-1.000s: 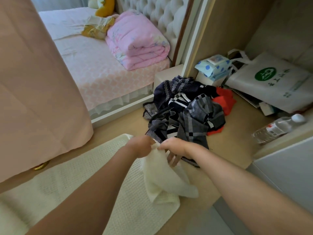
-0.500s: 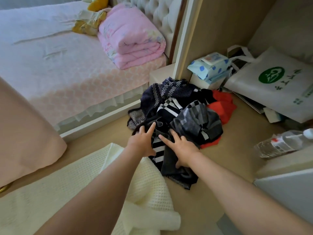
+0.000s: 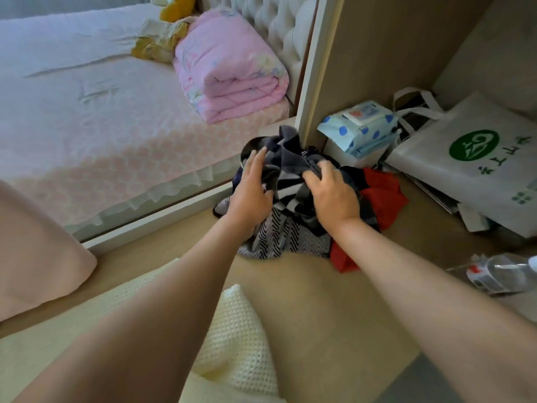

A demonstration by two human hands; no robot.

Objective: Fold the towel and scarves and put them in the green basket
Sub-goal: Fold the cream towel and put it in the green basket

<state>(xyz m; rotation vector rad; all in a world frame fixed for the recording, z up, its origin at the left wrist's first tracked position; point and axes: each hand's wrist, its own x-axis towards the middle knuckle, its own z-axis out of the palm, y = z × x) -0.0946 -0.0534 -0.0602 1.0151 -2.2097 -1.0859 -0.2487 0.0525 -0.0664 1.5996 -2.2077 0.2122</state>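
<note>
Both bare arms of a person reach into a heap of scarves (image 3: 293, 199) on a bedroom floor (image 3: 305, 292). The left hand (image 3: 251, 193) lies with fingers straight against the side of a dark striped scarf (image 3: 286, 161) raised above the heap. The right hand (image 3: 334, 196) has its fingers curled round a fold of the same cloth. Beneath lie a black-and-white chevron scarf (image 3: 279, 239) and a red scarf (image 3: 380, 193), though in the tangle it is hard to say where one piece ends and the next begins.

The scarves look thin, light and limp. They will hold no shape and, knotted together, are likely to drag their neighbours along. The sound hold would be a hem or two corners, so the cloth hangs free and shakes flat. A cream waffle-weave towel (image 3: 241, 330), thicker and softer, lies rumpled in the foreground, nearer the person and apart from the heap. The green basket is not in view.

The floor is smooth, pale wood-look board, which should serve as a flat folding surface. Left of the heap stands a bed (image 3: 87, 117) with a folded pink quilt (image 3: 229, 74) and a yellow plush toy (image 3: 174, 8). To the right are a wooden cupboard panel (image 3: 372, 53), a pack of wet wipes (image 3: 360, 123), a white tote bag (image 3: 470, 181) with a green logo and a plastic bottle (image 3: 499, 274) on its side.
</note>
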